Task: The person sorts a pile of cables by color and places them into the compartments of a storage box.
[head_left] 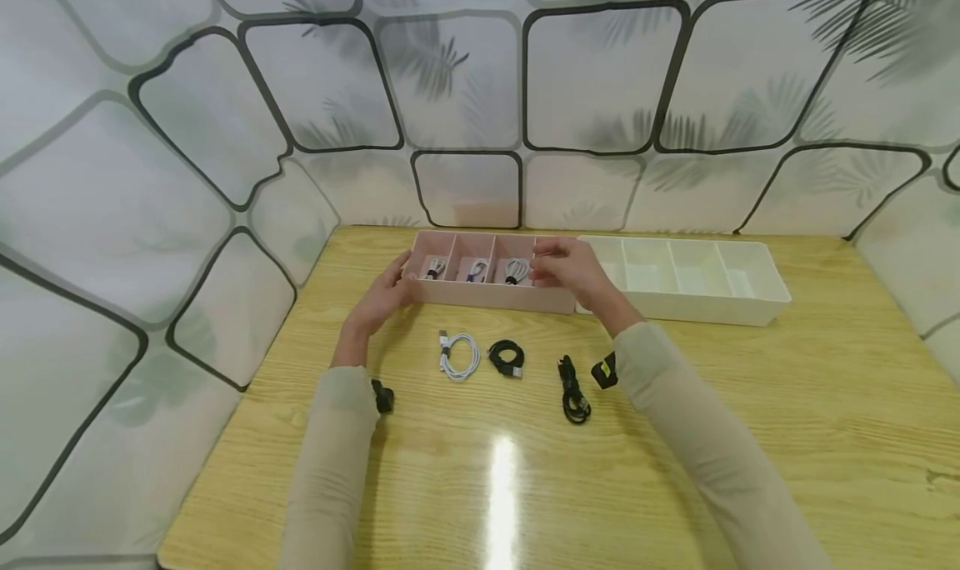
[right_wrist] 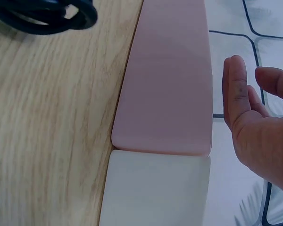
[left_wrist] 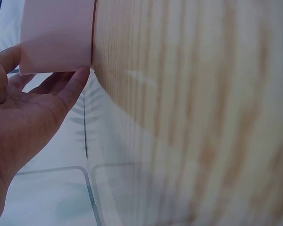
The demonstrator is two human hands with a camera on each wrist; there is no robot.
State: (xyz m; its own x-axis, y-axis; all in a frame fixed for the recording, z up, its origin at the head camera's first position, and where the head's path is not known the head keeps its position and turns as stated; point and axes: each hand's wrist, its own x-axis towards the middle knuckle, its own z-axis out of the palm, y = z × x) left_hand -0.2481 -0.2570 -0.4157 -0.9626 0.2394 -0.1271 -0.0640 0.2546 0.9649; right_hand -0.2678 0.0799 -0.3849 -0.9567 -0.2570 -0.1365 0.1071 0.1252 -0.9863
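Note:
My left hand [head_left: 381, 299] rests against the left end of the pink divided box [head_left: 487, 295], fingers along the end wall and thumb near its rim. Over the box's right end, my right hand [head_left: 570, 272] hovers with fingers extended and nothing visible between them. It hides most of the rightmost compartment. Bundled light cables lie in the other compartments: a left one [head_left: 434, 268], a middle one [head_left: 477, 270] and a white one with a black tie [head_left: 516, 271]. In the right wrist view, the right hand [right_wrist: 257, 113] is above the box's rim, apart from it.
A white divided box [head_left: 705, 307] adjoins the pink box's right end. In front lie a white coiled cable [head_left: 459, 357], a black coiled cable [head_left: 507, 358] and a black bundled cable [head_left: 573, 391]. A patterned wall covering [head_left: 465, 187] stands behind the wooden table [head_left: 450, 470].

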